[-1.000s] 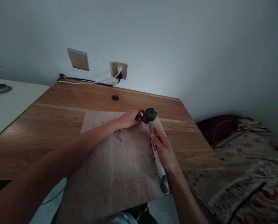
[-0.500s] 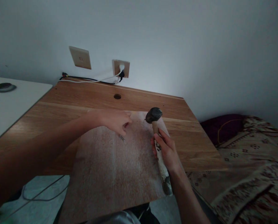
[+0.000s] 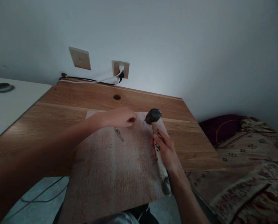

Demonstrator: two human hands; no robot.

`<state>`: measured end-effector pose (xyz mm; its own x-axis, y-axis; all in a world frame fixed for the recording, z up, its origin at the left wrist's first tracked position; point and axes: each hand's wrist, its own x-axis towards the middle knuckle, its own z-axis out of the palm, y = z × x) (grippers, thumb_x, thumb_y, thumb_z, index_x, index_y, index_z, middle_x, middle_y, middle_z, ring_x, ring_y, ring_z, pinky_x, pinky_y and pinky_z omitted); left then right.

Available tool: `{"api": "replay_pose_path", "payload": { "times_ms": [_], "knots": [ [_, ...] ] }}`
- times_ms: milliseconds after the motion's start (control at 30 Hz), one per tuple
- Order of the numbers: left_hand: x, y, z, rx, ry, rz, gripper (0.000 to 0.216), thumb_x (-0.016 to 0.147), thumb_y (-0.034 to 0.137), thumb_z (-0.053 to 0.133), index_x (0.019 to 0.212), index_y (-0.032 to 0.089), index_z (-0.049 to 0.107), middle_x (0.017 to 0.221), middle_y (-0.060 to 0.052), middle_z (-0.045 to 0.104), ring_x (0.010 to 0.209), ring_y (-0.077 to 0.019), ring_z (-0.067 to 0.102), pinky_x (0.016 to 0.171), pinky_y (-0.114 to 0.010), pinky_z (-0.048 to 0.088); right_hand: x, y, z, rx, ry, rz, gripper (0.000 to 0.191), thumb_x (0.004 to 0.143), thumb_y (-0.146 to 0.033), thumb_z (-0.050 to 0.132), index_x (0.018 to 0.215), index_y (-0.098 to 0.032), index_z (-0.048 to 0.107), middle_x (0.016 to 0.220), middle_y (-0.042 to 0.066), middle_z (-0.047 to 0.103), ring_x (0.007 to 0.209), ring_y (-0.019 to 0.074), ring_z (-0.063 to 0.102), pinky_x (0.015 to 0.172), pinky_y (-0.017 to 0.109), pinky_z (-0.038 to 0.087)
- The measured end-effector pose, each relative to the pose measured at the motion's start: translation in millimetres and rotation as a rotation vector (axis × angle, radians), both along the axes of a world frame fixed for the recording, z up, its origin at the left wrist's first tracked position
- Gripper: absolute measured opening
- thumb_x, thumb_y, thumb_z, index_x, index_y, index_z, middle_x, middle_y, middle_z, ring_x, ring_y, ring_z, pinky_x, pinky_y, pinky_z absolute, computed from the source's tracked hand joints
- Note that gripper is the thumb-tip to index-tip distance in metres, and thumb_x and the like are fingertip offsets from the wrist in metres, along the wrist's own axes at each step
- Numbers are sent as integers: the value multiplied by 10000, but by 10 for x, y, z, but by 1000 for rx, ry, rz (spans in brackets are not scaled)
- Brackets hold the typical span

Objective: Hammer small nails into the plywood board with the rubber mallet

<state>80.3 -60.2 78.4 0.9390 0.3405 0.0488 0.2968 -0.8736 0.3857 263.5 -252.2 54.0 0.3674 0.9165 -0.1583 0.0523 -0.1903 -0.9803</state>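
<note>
My right hand [image 3: 165, 147] is wrapped round the pale, worn handle of a hammer [image 3: 161, 168], whose dark, blunt head is up over the far right part of a reddish-brown wooden board [image 3: 120, 174]. At the board's far edge, my left hand [image 3: 122, 117] is closed, thumb and fingers curled together close to the surface. Anything small between those fingers is hidden. Just below the left hand lie several thin shiny metal pieces, which look like nails [image 3: 119, 134]. Small dark marks dot the board around them.
The board lies on a wooden desk [image 3: 194, 149] with a round cable hole [image 3: 116, 97]. Cables run along the wall to a socket [image 3: 120, 69]. A white surface [image 3: 17, 102] stands at left, and patterned bedding [image 3: 246, 161] at right.
My left hand has moved a little right and its fingers have closed, uncovering more of the metal pieces. The right hand and hammer stay nearly in place.
</note>
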Motion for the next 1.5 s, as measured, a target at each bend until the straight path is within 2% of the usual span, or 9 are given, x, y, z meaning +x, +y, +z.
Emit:
{"api": "replay_pose_path", "payload": {
  "times_ms": [167,300,467,667,800,1067,1267,1367,1500],
  "knots": [
    [162,73,-182,49,-139,38,151,879,78,626,892,174,742,868,-43,768,801,-178,698,738,-283,460,21,1,-33,-9,11,-9,405,795,-622,768,865,-244,639,685,-19,611,396,115,481,319,254,384],
    [223,93,-287,117,-152,26,150,881,74,633,901,168,748,916,-61,774,850,-198,715,773,-296,485,24,9,-48,7,12,5,369,815,-599,752,813,-253,625,687,-12,601,395,114,462,323,263,370],
    [182,81,-248,175,-130,20,150,875,83,633,846,172,751,855,-60,747,797,-200,698,762,-307,493,26,3,-75,25,16,6,351,843,-584,733,790,-257,618,685,-4,599,395,116,457,324,263,360],
    [187,52,-215,189,-125,-8,171,878,70,642,857,181,770,878,-71,749,859,-220,709,820,-328,518,34,-1,-87,48,15,19,364,849,-594,741,785,-256,621,671,-5,592,406,119,466,329,259,363],
    [245,61,-302,141,-181,-20,192,906,71,639,920,185,794,936,-76,763,901,-213,720,841,-321,525,35,-1,-88,35,22,21,346,855,-584,742,817,-259,628,685,-7,602,410,122,469,326,262,370],
    [233,163,-656,-121,-412,60,133,903,130,706,982,182,800,993,-62,779,850,-172,716,786,-281,522,23,20,16,65,40,42,317,856,-549,737,820,-250,638,685,-18,604,386,97,452,314,244,361],
    [211,149,-622,-245,-405,126,186,881,137,724,1057,178,770,861,-17,772,746,-147,700,723,-258,503,-44,92,125,71,137,50,301,860,-522,724,831,-237,631,681,-31,592,378,81,434,310,230,349],
    [219,127,-607,-284,-400,163,289,850,109,740,1133,163,734,868,-12,773,750,-143,707,715,-249,506,-101,128,72,92,105,72,311,860,-523,722,825,-234,612,675,-30,596,392,86,452,325,232,347],
    [225,126,-626,-242,-379,191,274,825,122,760,1096,149,723,872,-22,767,760,-151,708,704,-252,506,-157,128,-8,84,90,63,292,855,-509,722,805,-245,607,678,-28,599,401,97,456,334,250,350]
  ]
}}
